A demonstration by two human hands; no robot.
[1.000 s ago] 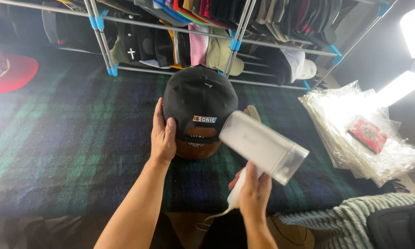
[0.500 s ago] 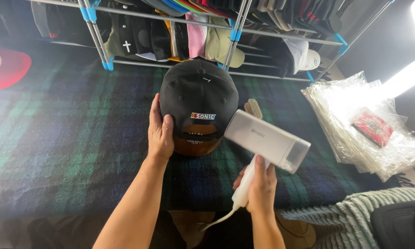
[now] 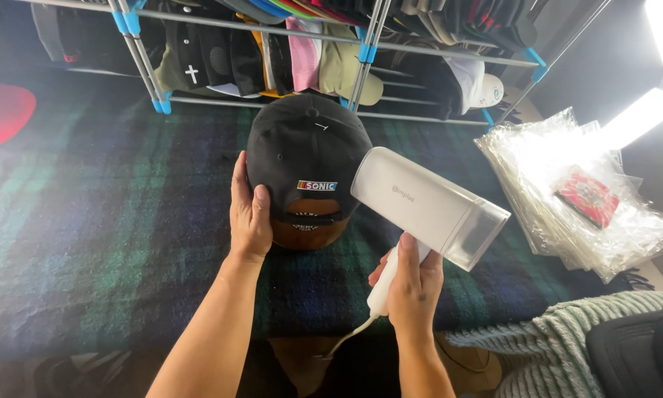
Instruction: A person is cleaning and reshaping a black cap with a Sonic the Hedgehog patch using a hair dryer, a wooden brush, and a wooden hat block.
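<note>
A black cap (image 3: 302,151) sits on a brown rounded form (image 3: 309,232) on the plaid blanket, its back with a small coloured patch toward me. My left hand (image 3: 249,214) grips the cap's left rear edge, thumb on the fabric. My right hand (image 3: 411,284) is wrapped around the white handle of a handheld garment steamer (image 3: 424,206). The steamer's white body and clear tank slant up and left, its head close to the cap's right rear side. A white cord trails from the handle toward me.
A metal rack (image 3: 365,55) with blue joints holds several caps at the back. Clear plastic bags (image 3: 575,195) with a red card on top lie at the right. A red cap (image 3: 3,110) is at the far left. A striped knit cloth (image 3: 560,339) lies at the lower right.
The steamer has tipped and shifted, its head now nearer the cap's right rear. My left hand stays on the cap. The view has drifted slightly.
</note>
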